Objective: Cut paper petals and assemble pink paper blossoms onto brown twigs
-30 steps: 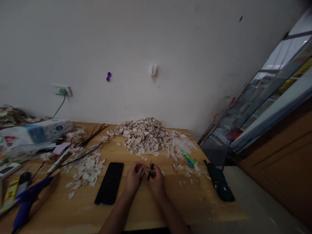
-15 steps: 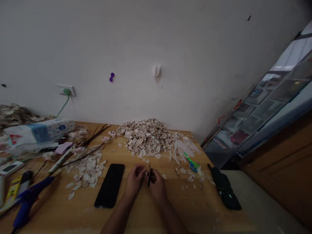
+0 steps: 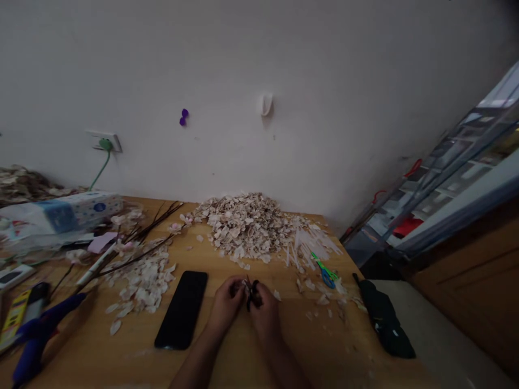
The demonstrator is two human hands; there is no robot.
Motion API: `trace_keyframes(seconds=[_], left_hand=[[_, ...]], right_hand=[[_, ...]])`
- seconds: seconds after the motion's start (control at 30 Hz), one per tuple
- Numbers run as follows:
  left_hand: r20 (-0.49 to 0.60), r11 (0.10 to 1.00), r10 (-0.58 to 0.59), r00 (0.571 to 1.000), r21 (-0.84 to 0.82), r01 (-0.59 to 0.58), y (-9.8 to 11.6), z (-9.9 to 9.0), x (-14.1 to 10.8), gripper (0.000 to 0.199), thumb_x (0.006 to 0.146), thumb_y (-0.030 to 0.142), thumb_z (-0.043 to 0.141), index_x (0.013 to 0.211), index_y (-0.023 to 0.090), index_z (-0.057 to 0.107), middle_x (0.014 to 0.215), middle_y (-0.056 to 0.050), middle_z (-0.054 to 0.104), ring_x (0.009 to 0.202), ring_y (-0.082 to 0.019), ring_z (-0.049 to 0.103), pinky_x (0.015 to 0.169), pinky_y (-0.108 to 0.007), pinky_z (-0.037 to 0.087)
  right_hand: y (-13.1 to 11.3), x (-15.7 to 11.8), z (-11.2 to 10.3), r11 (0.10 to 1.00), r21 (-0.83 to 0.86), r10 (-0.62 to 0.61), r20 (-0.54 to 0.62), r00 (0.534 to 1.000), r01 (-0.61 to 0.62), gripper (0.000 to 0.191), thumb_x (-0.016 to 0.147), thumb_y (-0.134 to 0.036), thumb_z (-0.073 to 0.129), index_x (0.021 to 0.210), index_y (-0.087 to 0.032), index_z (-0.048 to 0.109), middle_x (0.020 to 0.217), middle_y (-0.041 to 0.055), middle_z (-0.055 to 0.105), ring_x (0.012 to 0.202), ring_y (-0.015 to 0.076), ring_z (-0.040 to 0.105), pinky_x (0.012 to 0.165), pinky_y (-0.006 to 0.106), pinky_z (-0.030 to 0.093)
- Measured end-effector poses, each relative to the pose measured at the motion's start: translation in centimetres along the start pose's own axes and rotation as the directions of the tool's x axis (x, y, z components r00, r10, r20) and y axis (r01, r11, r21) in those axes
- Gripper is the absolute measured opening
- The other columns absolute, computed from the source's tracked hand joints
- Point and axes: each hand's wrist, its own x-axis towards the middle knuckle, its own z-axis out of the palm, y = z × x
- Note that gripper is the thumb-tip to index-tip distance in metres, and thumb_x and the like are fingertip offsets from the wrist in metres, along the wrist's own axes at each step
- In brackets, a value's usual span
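Observation:
My right hand (image 3: 265,309) is closed around the black handles of a small pair of scissors (image 3: 253,292), whose blades point up and to the left. Close beside it, my left hand (image 3: 226,299) pinches a small pale petal (image 3: 245,283) at the blades; most of it is hidden by my fingers. Both hands are low over the wooden table (image 3: 227,356). Beyond them lies a large heap of dried-looking pale petals (image 3: 249,224). A smaller spread of petals (image 3: 148,283) is at the left, past a black phone (image 3: 182,310) beside my left forearm.
Green-and-blue scissors (image 3: 325,271) lie at right near pale strips (image 3: 310,244). A dark green pouch (image 3: 385,319) rests at the table's right edge. Leftward are a blue glue gun (image 3: 42,329), brown twigs with blossoms (image 3: 138,251), a tissue pack (image 3: 68,213) and a yellow cutter (image 3: 16,319).
The view has shifted slightly. The scissors in my right hand have turned, their blades now leaning left toward my left fingers. Both hands stay close together.

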Motion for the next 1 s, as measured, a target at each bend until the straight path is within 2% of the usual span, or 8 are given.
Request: trace_keyframes(seconds=[0.13,0.3,0.43,0.63,0.8,1.0], left_hand=[[-0.005,0.999,0.000,1.000,0.041,0.000,-0.2,0.0,-0.1,0.019,0.082,0.031,0.060,0.092,0.019,0.071,0.094,-0.007,0.076,0.089,-0.022,0.070,0.085,-0.035,0.054],[-0.014,0.996,-0.019,1.000,0.081,0.020,-0.2,0.2,-0.2,0.031,0.081,0.033,0.060,0.107,0.019,0.070,0.099,-0.008,0.076,0.089,-0.022,0.071,0.084,-0.035,0.055],[-0.020,0.992,-0.014,1.000,0.126,0.016,0.4,0.3,-0.3,0.022,0.083,0.031,0.056,0.094,0.020,0.072,0.093,-0.006,0.075,0.086,-0.021,0.069,0.082,-0.032,0.053],[-0.064,0.980,-0.033,0.997,0.193,0.045,1.1,0.5,-0.4,0.023,0.086,0.037,0.057,0.085,0.020,0.071,0.086,-0.006,0.073,0.082,-0.022,0.067,0.079,-0.032,0.050],[-0.067,0.978,-0.055,0.996,0.199,0.068,1.2,0.6,-0.3,0.026,0.088,0.040,0.054,0.082,0.020,0.070,0.080,-0.005,0.073,0.076,-0.022,0.067,0.073,-0.031,0.050],[-0.053,0.978,-0.062,0.997,0.194,0.072,1.6,0.3,-0.2,0.027,0.088,0.042,0.054,0.085,0.021,0.071,0.084,-0.006,0.075,0.078,-0.023,0.068,0.074,-0.031,0.050]], right_hand=[[0.0,-0.2,0.0,0.998,-0.061,0.013,-0.030,0.999,-0.014,0.024,0.079,-0.028,0.061,0.098,-0.019,0.072,0.096,0.0113,0.074,0.089,0.0275,0.070,0.083,0.037,0.054],[0.1,0.0,-0.3,0.994,-0.094,0.051,-0.037,0.998,-0.054,0.024,0.082,-0.032,0.058,0.099,-0.019,0.070,0.093,0.0116,0.075,0.083,0.0267,0.071,0.075,0.034,0.056],[0.0,-0.1,-0.4,0.992,-0.112,0.048,-0.010,0.999,-0.049,0.026,0.078,-0.028,0.057,0.100,-0.020,0.070,0.099,0.0106,0.075,0.090,0.0265,0.071,0.083,0.035,0.055],[0.0,-0.3,-0.4,0.984,-0.141,0.103,-0.021,0.994,-0.105,0.022,0.078,-0.030,0.058,0.093,-0.019,0.070,0.089,0.0111,0.075,0.080,0.0265,0.070,0.074,0.034,0.054],[-0.3,-0.1,-0.5,0.988,-0.092,0.127,0.017,0.992,-0.125,0.015,0.081,-0.034,0.061,0.083,-0.021,0.068,0.075,0.0065,0.072,0.069,0.0228,0.067,0.065,0.029,0.050],[-1.0,0.2,-0.9,0.986,0.065,0.154,0.048,0.987,-0.157,0.021,0.085,-0.040,0.063,0.086,-0.020,0.067,0.080,0.0059,0.073,0.073,0.0217,0.068,0.069,0.029,0.053]])
